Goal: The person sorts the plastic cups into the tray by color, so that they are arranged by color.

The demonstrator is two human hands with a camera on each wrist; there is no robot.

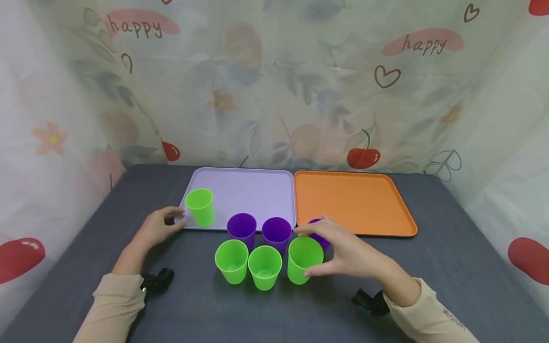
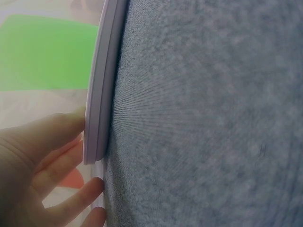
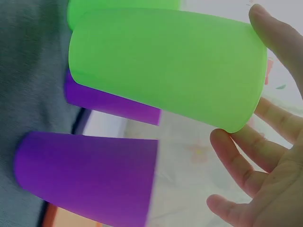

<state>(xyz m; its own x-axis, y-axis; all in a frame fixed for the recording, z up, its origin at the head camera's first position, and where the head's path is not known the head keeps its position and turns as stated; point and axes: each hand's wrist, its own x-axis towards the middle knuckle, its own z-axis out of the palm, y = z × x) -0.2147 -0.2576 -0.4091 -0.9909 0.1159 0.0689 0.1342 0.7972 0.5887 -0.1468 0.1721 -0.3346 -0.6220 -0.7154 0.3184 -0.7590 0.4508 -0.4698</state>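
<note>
My left hand [image 1: 158, 227] is at the left front corner of the lilac tray [image 1: 253, 195], thumb over the rim and fingers spread beside it. A bright green cup [image 1: 200, 208] stands upright on that tray, just right of my fingers. My right hand [image 1: 347, 247] spans the upper part of another green cup [image 3: 165, 66] from the right. Its thumb lies on the near side of the rim, and the fingers reach loosely round the far side. Two more green cups [image 1: 231, 262] stand left of it. Behind this row are purple cups [image 1: 242, 228], one partly hidden by my right hand.
An orange tray [image 1: 356, 202] lies right against the lilac one at the back of the dark grey table [image 1: 206, 314]. A patterned curtain [image 1: 274, 95] hangs behind and along both sides. Black wrist straps [image 1: 372, 303] hang under my wrists.
</note>
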